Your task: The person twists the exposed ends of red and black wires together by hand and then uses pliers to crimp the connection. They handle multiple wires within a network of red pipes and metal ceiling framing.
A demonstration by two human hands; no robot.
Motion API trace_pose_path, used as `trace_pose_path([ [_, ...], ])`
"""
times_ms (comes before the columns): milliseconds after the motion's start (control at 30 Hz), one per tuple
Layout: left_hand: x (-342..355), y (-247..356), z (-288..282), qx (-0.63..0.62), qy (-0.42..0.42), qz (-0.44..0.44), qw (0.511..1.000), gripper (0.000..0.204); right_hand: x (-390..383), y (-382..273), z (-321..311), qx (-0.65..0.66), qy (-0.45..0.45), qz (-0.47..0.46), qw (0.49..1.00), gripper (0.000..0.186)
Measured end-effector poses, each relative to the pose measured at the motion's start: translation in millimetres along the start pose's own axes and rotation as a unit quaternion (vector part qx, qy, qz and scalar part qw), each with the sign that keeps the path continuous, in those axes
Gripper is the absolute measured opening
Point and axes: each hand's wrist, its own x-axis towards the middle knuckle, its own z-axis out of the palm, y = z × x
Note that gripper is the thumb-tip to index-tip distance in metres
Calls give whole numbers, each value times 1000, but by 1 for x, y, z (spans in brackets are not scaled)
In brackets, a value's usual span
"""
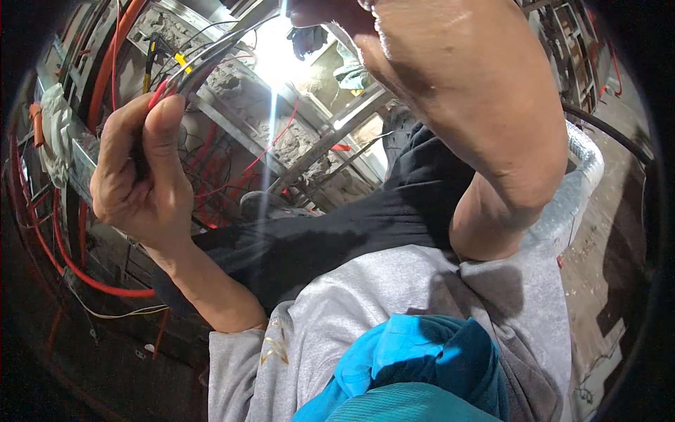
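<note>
My left hand [144, 165] is raised at the left, thumb and forefinger pinched together on a small bundle of wires [204, 65]. One wire at the fingertips is red; the others look grey and dark. From the pinch the bundle slants up and right toward the top edge. My right arm reaches up across the upper right, and its forearm hides most of my right hand [337, 20] at the top edge. Glare and the picture's edge cover those fingers, so their grip does not show. A hand tool with black and yellow handles [150, 62] lies just beyond my left fingertips.
A bright lamp [281, 60] glares at the top. Metal rails [239, 130] cross below it over rough grey rubble, with loose red wires [274, 144] among them. Thick orange-red conduit [104, 70] runs along the left. At the right stands a silver foil-wrapped duct [580, 165].
</note>
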Motion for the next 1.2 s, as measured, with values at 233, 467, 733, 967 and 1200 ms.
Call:
trace_pose_path([
  [233, -2, 15, 5, -9, 26, 67, 997, 17, -1, -3, 2, 3, 1, -2, 1000, 18],
  [467, -6, -15, -9, 35, 12, 63, 997, 17, -1, -6, 2, 3, 2, 3, 1000, 18],
  [733, -2, 2, 1, 28, 44, 84, 995, 15, -2, -5, -1, 4, -24, -2, 1000, 19],
  [967, 5, -4, -8, 81, 9, 57, 995, 18, -7, -7, -2, -7, -19, 21, 1000, 19],
  [1200, 1, -6, -6, 57, 26, 58, 996, 18, -7, -10, -3, -2, -13, 29, 999, 19],
])
